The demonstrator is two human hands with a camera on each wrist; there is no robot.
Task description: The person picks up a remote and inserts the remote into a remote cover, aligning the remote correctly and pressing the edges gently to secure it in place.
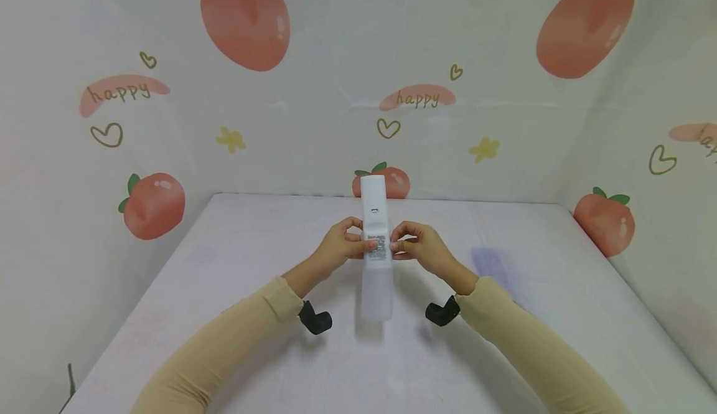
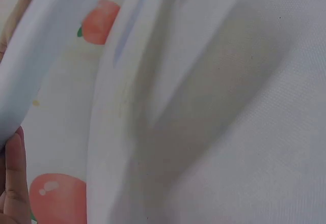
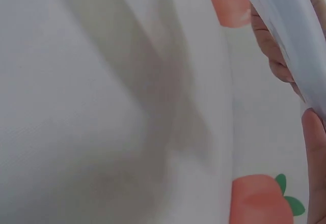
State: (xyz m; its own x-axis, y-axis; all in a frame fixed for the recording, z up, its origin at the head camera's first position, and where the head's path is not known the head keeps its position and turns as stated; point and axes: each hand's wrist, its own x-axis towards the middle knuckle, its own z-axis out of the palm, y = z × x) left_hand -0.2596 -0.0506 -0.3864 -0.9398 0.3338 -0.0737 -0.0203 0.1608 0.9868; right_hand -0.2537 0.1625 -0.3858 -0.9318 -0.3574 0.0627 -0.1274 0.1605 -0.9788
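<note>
Device (image 1: pixel 381 253) vertical, frosted-end down, head view

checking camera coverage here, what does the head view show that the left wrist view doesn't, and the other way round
Only the head view: a printed label, "happy" lettering and beige sleeves.
Only the left wrist view: the fine weave of the table cover, up close.
Both: the white device, the table cover, red fruit prints and at least part of the left hand.

white device (image 1: pixel 379 253): smooth plastic | sleeves (image 1: pixel 226 339): matt cloth | tabletop (image 1: pixel 280 233): matt
</note>
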